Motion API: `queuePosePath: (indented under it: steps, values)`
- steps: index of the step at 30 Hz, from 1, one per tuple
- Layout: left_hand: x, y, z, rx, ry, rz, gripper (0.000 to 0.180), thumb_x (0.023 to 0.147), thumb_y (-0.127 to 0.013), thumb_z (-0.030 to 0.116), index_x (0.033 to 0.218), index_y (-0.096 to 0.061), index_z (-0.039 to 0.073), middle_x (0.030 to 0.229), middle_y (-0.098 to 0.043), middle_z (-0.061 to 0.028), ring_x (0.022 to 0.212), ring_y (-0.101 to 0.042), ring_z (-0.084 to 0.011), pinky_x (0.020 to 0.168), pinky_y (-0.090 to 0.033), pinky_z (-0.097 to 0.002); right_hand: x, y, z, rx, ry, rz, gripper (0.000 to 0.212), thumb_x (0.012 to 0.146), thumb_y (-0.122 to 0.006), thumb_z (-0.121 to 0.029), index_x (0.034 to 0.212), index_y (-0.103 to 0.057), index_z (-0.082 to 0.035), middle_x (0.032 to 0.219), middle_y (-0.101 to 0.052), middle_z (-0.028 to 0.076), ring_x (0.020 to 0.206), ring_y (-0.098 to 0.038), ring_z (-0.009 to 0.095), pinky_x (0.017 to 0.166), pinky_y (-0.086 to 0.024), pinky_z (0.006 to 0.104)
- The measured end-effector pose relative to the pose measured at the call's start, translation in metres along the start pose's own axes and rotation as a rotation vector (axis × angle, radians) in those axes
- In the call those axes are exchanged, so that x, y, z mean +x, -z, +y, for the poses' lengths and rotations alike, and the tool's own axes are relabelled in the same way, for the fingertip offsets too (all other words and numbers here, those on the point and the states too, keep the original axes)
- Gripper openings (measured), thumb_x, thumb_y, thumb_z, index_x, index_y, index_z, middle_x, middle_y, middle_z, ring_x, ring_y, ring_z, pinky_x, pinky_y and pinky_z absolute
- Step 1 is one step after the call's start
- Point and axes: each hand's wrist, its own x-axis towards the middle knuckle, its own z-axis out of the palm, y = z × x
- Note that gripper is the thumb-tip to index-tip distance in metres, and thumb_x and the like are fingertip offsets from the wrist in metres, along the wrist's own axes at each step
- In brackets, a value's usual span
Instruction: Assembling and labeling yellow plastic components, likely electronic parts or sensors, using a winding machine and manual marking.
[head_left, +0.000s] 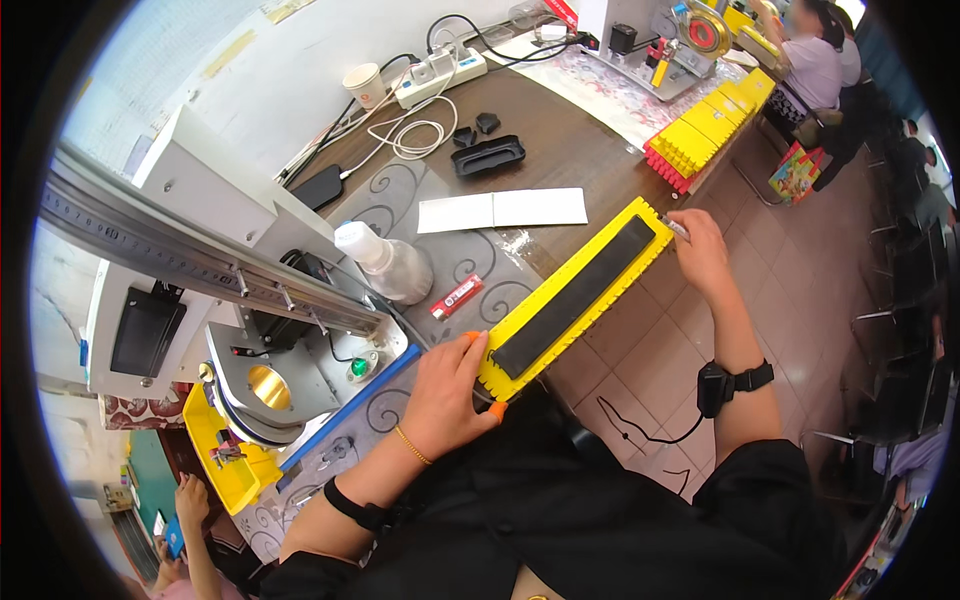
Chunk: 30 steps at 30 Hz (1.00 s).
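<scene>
The head view shows the yellow bar [560, 278] slanting between the person's two hands, in front of the body and past the edge of the tabletop [570, 130]. The black strip [575, 295] already lies along its face, set between the toothed long edges and reaching nearly from end to end, so that part looks done.

The left hand [445, 395] grips the near end, its fingers closed around the bar, with orange covers [500, 410] on fingertips at either side. At the far end, the right hand [703, 250] has its fingers pinched on a slim, pale tool [677, 228] just at the bar's corner; whether the tool touches the bar is too small to tell.

The work on this bar seems advanced but not closed: both hands are at it, and it lies apart from the stacked bars [710, 130] at the tabletop's far right. Whether those carry strips cannot be made out, so how much is left stays uncertain. Beyond the bar lie a white card [502, 209] and a black tray [487, 157]; a bottle [390, 265] stands left of the card.
</scene>
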Motion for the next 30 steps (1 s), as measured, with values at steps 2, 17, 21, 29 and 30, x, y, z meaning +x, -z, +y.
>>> queuePosePath:
  steps: [2, 17, 21, 29, 30]
  values:
    - [0.005, -0.002, 0.000, -0.010, 0.004, -0.009, 0.082, 0.062, -0.080, 0.026, 0.131, -0.045, -0.003, 0.125, -0.049, -0.0185, 0.112, -0.049, -0.0350, 0.096, -0.039, -0.0417, 0.008, 0.006, -0.021, -0.032, 0.174, 0.177, 0.025, 0.088, -0.054, -0.010, 0.111, -0.062, -0.009, 0.108, -0.060, 0.014, 0.104, -0.057, 0.033, 0.090, -0.046, 0.0399]
    - [-0.018, 0.029, -0.019, -0.207, 0.057, 0.081, 0.070, 0.074, -0.075, 0.020, 0.134, -0.044, 0.002, 0.129, -0.050, -0.0169, 0.119, -0.048, -0.0341, 0.102, -0.039, -0.0404, 0.070, -0.038, -0.092, -0.055, 0.181, -0.294, 0.040, 0.076, -0.073, -0.030, 0.107, -0.063, -0.006, 0.100, -0.061, 0.017, 0.098, -0.060, 0.032, 0.084, -0.047, 0.0379]
    - [-0.056, 0.040, -0.031, -0.245, 0.150, 0.147, 0.056, 0.078, -0.072, 0.017, 0.129, -0.051, 0.005, 0.122, -0.056, -0.0179, 0.113, -0.053, -0.0343, 0.098, -0.042, -0.0405, 0.056, 0.011, -0.079, 0.251, 0.051, -0.220, 0.039, 0.079, -0.073, -0.025, 0.105, -0.061, 0.001, 0.087, -0.064, 0.011, 0.080, -0.060, 0.020, 0.075, -0.048, 0.0336]
    - [-0.100, 0.044, -0.041, -0.683, 0.375, 0.136, 0.051, 0.085, -0.066, 0.008, 0.133, -0.050, 0.005, 0.113, -0.062, -0.0086, 0.092, -0.061, -0.0156, 0.084, -0.048, -0.0280, -0.043, 0.074, -0.108, 0.575, -0.210, -0.576, 0.020, 0.082, -0.072, -0.017, 0.092, -0.057, -0.008, 0.076, -0.054, -0.003, 0.066, -0.046, 0.003, 0.059, -0.037, 0.0195]
    - [-0.104, 0.044, -0.043, -0.725, 0.379, 0.137, 0.054, 0.086, -0.064, 0.008, 0.136, -0.046, 0.005, 0.115, -0.061, -0.0082, 0.093, -0.060, -0.0141, 0.084, -0.048, -0.0280, -0.053, 0.065, -0.122, 0.583, -0.227, -0.635, 0.021, 0.081, -0.073, -0.017, 0.090, -0.057, -0.007, 0.075, -0.054, -0.003, 0.066, -0.047, 0.004, 0.060, -0.039, 0.0220]
